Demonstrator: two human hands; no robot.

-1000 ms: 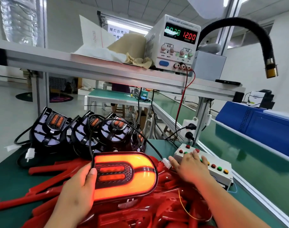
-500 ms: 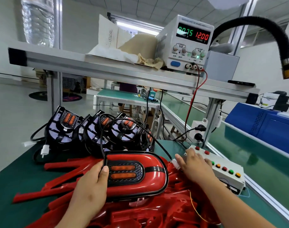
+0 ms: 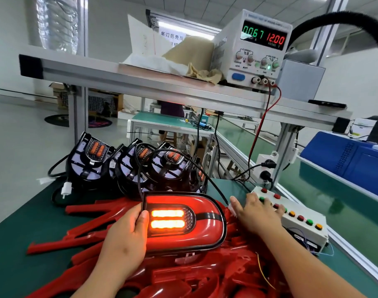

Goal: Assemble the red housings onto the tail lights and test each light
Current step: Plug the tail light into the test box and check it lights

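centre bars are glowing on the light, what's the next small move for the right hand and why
Probably slide the right hand along the button box to another button: only the two centre bars of the tail light glow, its outer lens looks mostly dark, and the left hand holds it steady.

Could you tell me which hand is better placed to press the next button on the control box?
Right: the right hand lies on the control box among its buttons, while the left hand holds the lit tail light on the red housings.
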